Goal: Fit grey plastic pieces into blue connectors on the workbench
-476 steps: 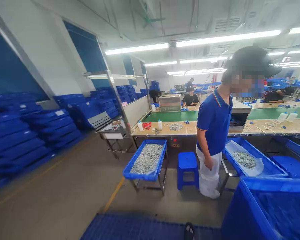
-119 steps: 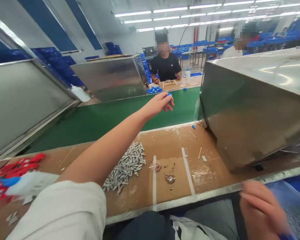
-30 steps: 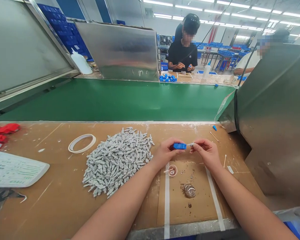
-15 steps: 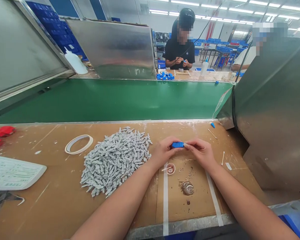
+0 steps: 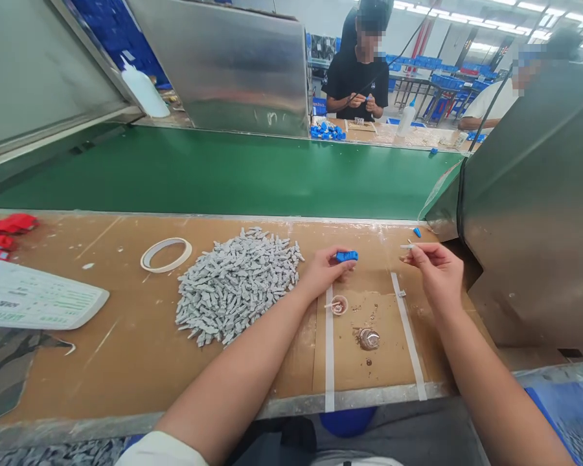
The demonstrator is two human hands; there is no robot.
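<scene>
A small, ridged blue plastic piece [image 5: 346, 256] sits pinched between thumb and fingers of the left hand [image 5: 322, 272], above the brown worktop [image 5: 126, 369]. Apart from it, the right hand [image 5: 440, 275] pinches a small, slim pale piece [image 5: 407, 246] at its fingertips. Near the left hand lie a heaped pile of light-grey parts [image 5: 240, 285] and a small, round translucent cup [image 5: 339, 305]; beyond stretches a flat green belt [image 5: 252, 171].

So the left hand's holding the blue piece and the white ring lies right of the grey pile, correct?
Not quite: the head view shows the white ring lying left of the grey pile. The left hand does hold the blue piece.
</scene>
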